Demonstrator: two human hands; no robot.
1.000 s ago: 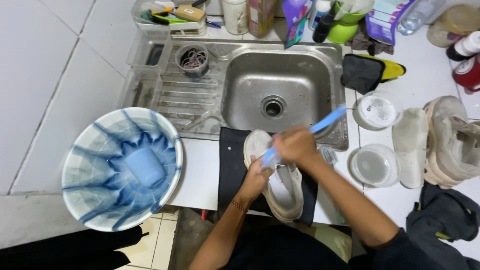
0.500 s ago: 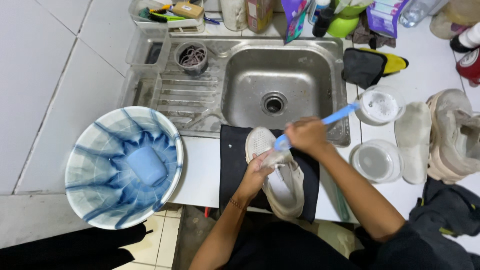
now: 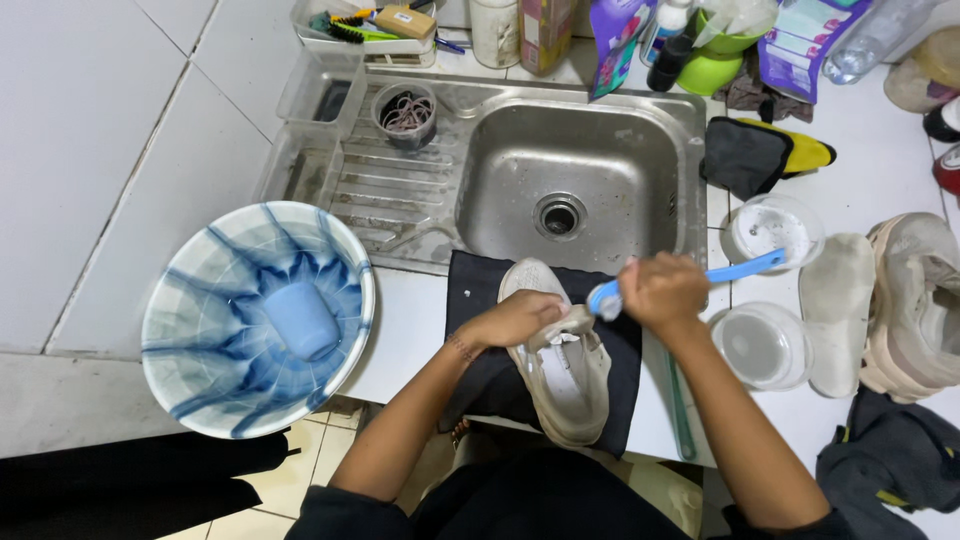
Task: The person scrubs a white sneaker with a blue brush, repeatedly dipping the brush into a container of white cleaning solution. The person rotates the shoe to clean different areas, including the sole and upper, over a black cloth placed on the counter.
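Observation:
A dirty white sneaker [image 3: 560,370] lies on a dark cloth [image 3: 480,375] at the counter's front edge, just below the steel sink [image 3: 575,185]. My left hand [image 3: 520,318] grips the sneaker's side near the toe. My right hand [image 3: 662,292] holds a blue brush [image 3: 735,270] with its head pressed against the sneaker's upper. The brush handle points right, over a round white container [image 3: 772,228].
A blue-and-white basin [image 3: 210,300] with a blue cup [image 3: 300,320] inside stands at the left. A second clear round container [image 3: 765,345], an insole [image 3: 838,310] and another worn sneaker [image 3: 915,305] lie at the right. Bottles and pouches line the back.
My right hand and the brush have shifted right and slightly up along the sneaker. My left hand stays on the shoe.

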